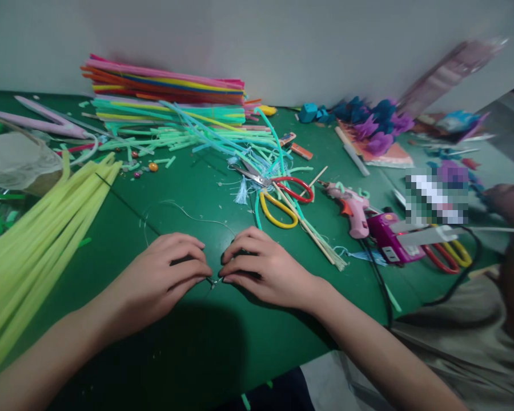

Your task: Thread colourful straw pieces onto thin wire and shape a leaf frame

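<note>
Both my hands are near the middle of the green table (188, 337), fingertips facing each other. Between them is a small shiny piece (214, 281), with thin wire or cord; its details are too small to tell. My left hand (167, 274) pinches its left side and my right hand (265, 268) pinches its right side. A thin pale cord (192, 217) curves over the table just beyond my fingers. Past my right hand lie scissors (278, 197) with one red and one yellow handle, on top of green stems and blue tassels.
Yellow pipe cleaners (47, 245) spread at the left. Colourful bundles (167, 85) lie along the wall. At the right are a pink glue gun (353, 211), a purple box (392, 240) with black cable, and a person's hand (509, 202).
</note>
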Tool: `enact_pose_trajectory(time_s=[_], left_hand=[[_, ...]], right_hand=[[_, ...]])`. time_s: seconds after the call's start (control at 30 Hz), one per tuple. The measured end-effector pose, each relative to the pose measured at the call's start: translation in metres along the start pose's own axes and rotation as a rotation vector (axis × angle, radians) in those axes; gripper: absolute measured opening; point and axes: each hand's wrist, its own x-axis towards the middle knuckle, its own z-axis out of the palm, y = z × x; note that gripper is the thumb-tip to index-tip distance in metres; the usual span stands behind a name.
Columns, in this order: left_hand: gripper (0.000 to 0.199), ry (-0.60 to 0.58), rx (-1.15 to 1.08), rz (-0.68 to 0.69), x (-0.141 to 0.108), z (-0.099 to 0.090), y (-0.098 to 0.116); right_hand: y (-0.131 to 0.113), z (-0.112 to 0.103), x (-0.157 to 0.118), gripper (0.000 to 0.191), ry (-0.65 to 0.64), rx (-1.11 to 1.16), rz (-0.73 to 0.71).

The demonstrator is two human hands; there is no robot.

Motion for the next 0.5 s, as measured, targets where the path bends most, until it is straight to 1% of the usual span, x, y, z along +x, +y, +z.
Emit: enact_pose_trajectory(time_s=[0.27,0.5], left_hand=[[0.020,-0.008,-0.008,-0.008,-0.0002,0.0007,-0.0010],[0.019,-0.011,-0.007,0.000,-0.0014,0.0005,-0.0013]], right_hand=[[-0.0005,0.0022,0.0013,0.014,0.012,0.007,-0.007],[0.0000,0.0044,0.0017,0.011,0.066,0.019,-0.028]])
